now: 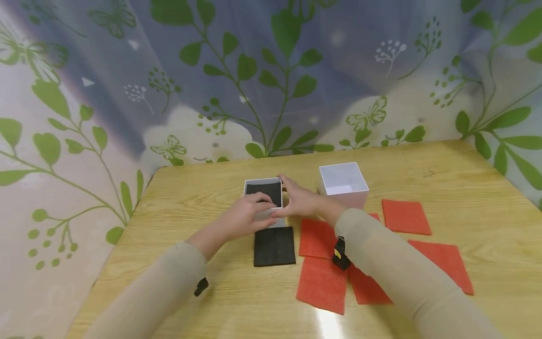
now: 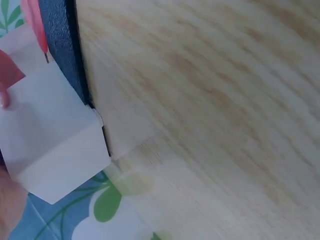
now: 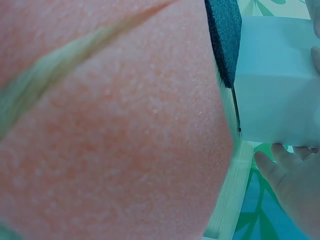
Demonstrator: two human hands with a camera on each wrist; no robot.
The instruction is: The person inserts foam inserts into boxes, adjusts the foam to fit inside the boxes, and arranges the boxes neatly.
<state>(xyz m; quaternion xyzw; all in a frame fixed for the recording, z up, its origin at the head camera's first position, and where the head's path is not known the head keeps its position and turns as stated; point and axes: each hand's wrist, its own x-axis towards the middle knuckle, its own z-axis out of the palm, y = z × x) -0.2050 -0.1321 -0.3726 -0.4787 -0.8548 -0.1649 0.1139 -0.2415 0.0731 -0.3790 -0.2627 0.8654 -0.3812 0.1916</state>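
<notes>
In the head view a small white box (image 1: 263, 181) stands left of centre, with a black square (image 1: 271, 188) inside it. My right hand (image 1: 302, 200) grips its right side, fingers at the back corner and thumb at the front. My left hand (image 1: 243, 216) reaches over the front rim with loosely bent fingers; its thumb is low by the front wall. Another black square (image 1: 274, 247) lies flat just in front. The left wrist view shows the box (image 2: 60, 130) at the left; the right wrist view shows the box (image 3: 275, 105) at the right, near a hand's fingers.
A second, pinkish-white box (image 1: 345, 179) stands open-topped to the right. Several red squares (image 1: 322, 285) lie on the wooden table (image 1: 203, 183), some overlapping, in front of and right of the boxes. A leaf-patterned curtain (image 1: 254, 84) hangs behind the table.
</notes>
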